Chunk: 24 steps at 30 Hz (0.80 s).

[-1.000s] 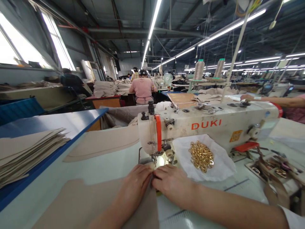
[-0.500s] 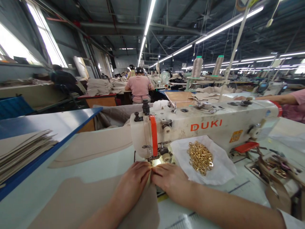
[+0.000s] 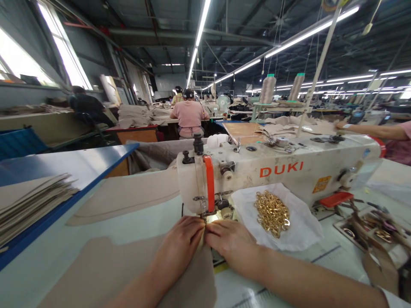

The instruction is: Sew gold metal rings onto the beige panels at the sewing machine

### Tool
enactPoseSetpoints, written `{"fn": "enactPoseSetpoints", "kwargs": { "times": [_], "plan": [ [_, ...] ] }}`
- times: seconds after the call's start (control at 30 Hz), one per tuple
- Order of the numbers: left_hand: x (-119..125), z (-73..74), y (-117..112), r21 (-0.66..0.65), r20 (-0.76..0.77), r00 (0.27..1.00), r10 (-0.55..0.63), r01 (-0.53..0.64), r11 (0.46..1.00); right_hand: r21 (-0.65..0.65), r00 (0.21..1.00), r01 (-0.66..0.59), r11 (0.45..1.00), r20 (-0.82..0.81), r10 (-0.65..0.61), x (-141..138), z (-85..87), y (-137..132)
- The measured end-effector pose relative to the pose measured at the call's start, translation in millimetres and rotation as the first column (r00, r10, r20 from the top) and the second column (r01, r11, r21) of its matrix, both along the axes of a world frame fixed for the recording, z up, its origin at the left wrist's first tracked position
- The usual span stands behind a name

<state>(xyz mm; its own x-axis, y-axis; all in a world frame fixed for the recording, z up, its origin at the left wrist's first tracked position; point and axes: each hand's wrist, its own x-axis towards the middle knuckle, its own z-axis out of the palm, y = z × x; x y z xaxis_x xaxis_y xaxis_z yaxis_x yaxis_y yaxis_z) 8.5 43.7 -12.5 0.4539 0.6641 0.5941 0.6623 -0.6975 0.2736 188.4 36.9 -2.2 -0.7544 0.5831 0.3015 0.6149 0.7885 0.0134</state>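
Note:
Just below the needle area of a white sewing machine (image 3: 221, 184), my two hands meet fingertip to fingertip. My left hand (image 3: 181, 244) is closed, its fingers pinching the edge of a beige fabric piece (image 3: 125, 265) that spreads left and toward me over the table. From the other side, my right hand (image 3: 229, 241) is closed too, its bent fingers at the same edge of the fabric. The fingers hide the presser foot and the exact spot being gripped. A small lamp lights the place from behind.
Right of the needle, gold metal rings (image 3: 272, 213) lie heaped on a white cloth (image 3: 302, 231). A parts tray (image 3: 349, 235) with straps stands farther right. Another beige piece (image 3: 128, 196) lies behind my left hand; stacked panels (image 3: 35, 205) rest at left. A co-worker's arm (image 3: 369, 129) reaches in beyond the machine.
My hands stay pinched at the needle with hardly any movement. The whole view shifts slightly. At right, the co-worker's arm has drawn back to the right, and its hand now shows.

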Motion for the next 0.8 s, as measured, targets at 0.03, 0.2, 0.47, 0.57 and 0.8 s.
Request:
{"fn": "enactPoseSetpoints", "kwargs": {
  "times": [0.03,0.2,0.47,0.57,0.8],
  "plan": [
    [0,0.0,0,-0.002,-0.003,1.000,0.002,-0.002,1.000,-0.001,1.000,0.000,1.000,-0.007,0.000,0,-1.3,1],
    [2,1.0,-2,-0.013,-0.023,1.000,0.016,-0.016,1.000,0.020,0.997,-0.021,1.000,-0.072,0.022,0,-9.2,2],
    [-2,-0.2,-14,0.000,-0.095,0.993,0.072,-0.072,0.997,0.015,0.979,-0.183,0.983,-0.086,0.184,12,-1.0,-9],
    [-6,-2.7,-17,0.026,-0.170,0.982,0.083,-0.080,0.996,0.000,0.974,-0.213,0.977,-0.085,0.212,13,2.5,-11],
    [-7,-2.7,-18,-0.010,-0.272,0.958,0.090,-0.097,0.995,-0.028,0.979,-0.205,0.978,-0.022,0.205,13,3.4,-10]
  ]
}}
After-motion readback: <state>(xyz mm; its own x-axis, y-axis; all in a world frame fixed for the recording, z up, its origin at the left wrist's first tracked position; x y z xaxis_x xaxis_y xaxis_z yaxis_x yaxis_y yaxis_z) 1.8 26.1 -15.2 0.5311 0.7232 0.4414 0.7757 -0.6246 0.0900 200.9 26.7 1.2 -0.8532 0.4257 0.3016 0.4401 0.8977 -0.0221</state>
